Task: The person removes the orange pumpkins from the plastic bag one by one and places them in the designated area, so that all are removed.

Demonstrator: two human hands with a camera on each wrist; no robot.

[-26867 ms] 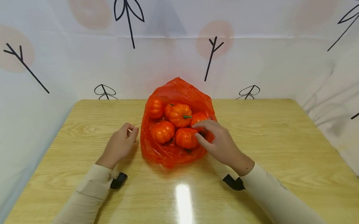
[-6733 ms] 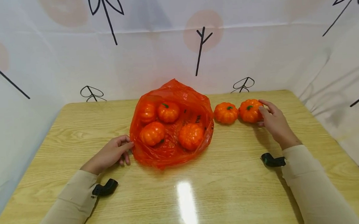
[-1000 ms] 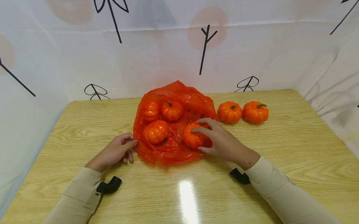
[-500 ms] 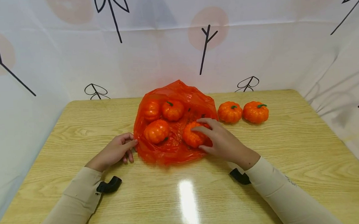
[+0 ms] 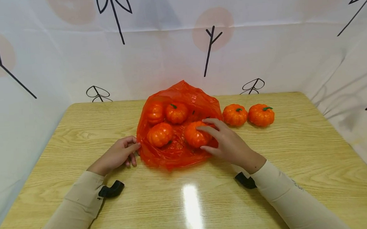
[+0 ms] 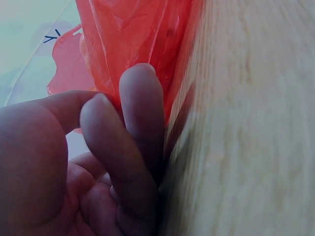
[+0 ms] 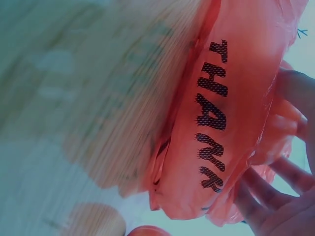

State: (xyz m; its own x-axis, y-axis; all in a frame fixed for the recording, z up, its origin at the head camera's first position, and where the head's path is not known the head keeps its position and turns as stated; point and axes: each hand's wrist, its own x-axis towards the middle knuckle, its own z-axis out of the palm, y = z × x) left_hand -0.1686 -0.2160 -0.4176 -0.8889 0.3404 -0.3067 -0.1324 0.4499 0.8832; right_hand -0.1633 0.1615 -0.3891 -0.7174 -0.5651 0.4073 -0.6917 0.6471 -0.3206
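An orange-red plastic bag [image 5: 170, 160] lies with its mouth open on the table, several small toy pumpkins inside. My right hand [image 5: 230, 143] reaches over its right rim, thumb and fingers curled round the front-right pumpkin [image 5: 194, 134]. Three more sit in the bag: a front-left pumpkin [image 5: 159, 134], a back-left pumpkin [image 5: 154, 113] and a green-stemmed pumpkin [image 5: 176, 112]. At the bag's left rim my left hand [image 5: 118, 154] pinches the plastic. In the right wrist view the bag's wall [image 7: 236, 88], with black lettering, hides most of the gripped pumpkin.
Two pumpkins stand side by side to the bag's right, a nearer pumpkin [image 5: 234, 115] and an outer pumpkin [image 5: 261, 115]. The wooden table [image 5: 144, 206] meets a patterned cloth backdrop [image 5: 168, 60] at its back edge. Black wrist cameras [image 5: 111, 189] jut beneath both forearms.
Since much earlier, two pumpkins have come to stand right of the bag. Over the last second, the right hand's pumpkin has shifted slightly up and left; the left hand has stayed still.
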